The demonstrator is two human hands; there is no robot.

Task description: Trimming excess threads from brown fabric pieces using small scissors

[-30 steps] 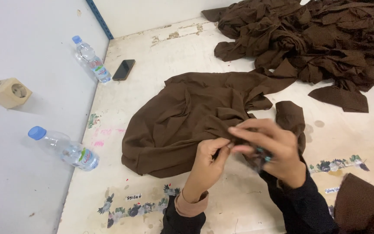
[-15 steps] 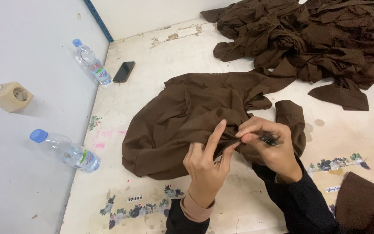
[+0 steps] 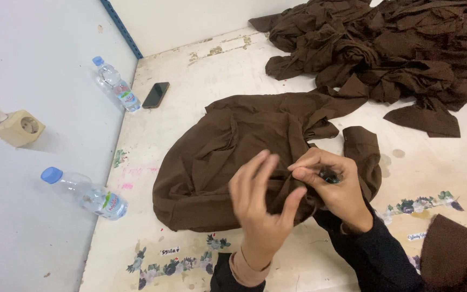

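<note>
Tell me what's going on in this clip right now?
A person sits at a worn white table with a brown garment spread in front of them. The left hand pinches a fold of the cloth, fingers partly raised. The right hand presses against the same fold and holds a small dark tool; what kind is too small to tell. A pile of brown garments lies at the far right. Two plastic water bottles and a phone sit left.

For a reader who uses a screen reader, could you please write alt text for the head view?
Two hands, the left hand and the right hand, pinch a fold of a brown garment spread on a worn white table; the right also grips a small dark tool. A heap of brown garments lies behind, with two water bottles and a phone at left.
</note>
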